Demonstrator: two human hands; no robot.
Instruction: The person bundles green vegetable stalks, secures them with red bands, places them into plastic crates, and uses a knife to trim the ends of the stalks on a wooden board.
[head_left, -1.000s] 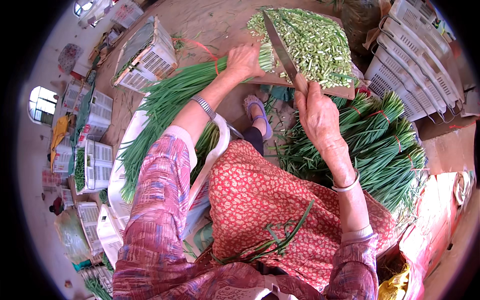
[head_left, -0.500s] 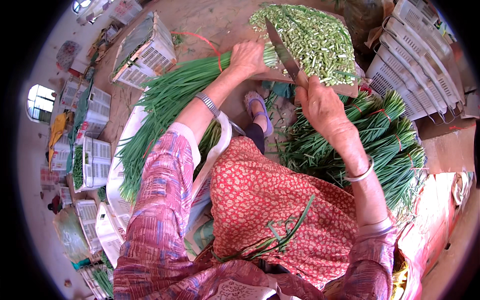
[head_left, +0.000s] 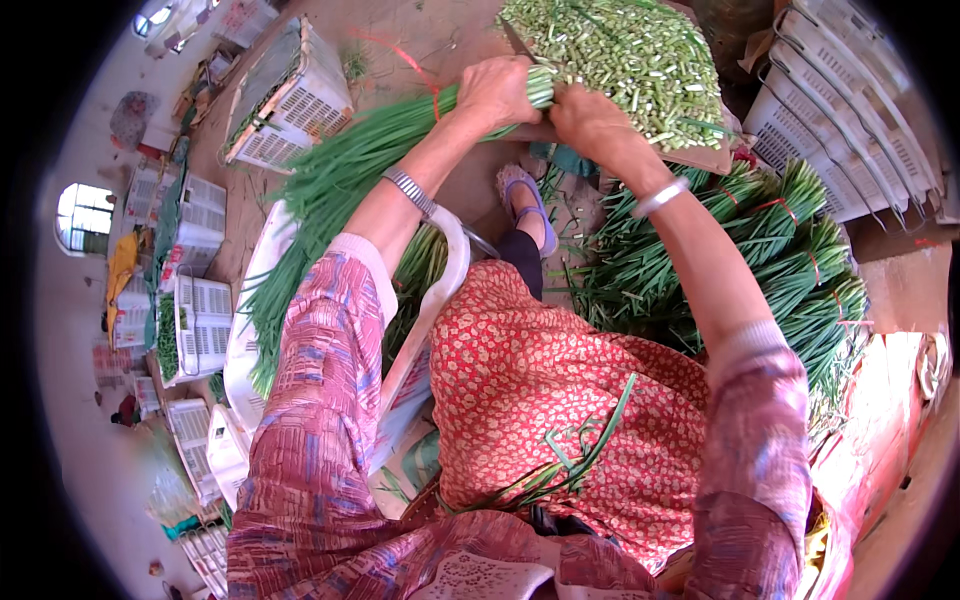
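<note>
My left hand is closed around the pale cut end of a thick bunch of garlic chives, whose long green leaves trail down to the left over a white plastic crate. A loose red tie circles the bunch. Right beside it, my right hand grips a knife; its handle is hidden in the fist, and part of the blade shows behind the stalk ends. Under and beyond the knife, a heap of short chopped stalks covers a wooden board.
Several tied bunches of chives lie to the right of my knees. Stacked white crates stand at the far right; another crate sits at the far left. Cut leaves rest on my red apron.
My right hand has moved left and away from me with the knife, coming up against the stalk ends by my left hand. The left hand keeps its hold on the bunch.
</note>
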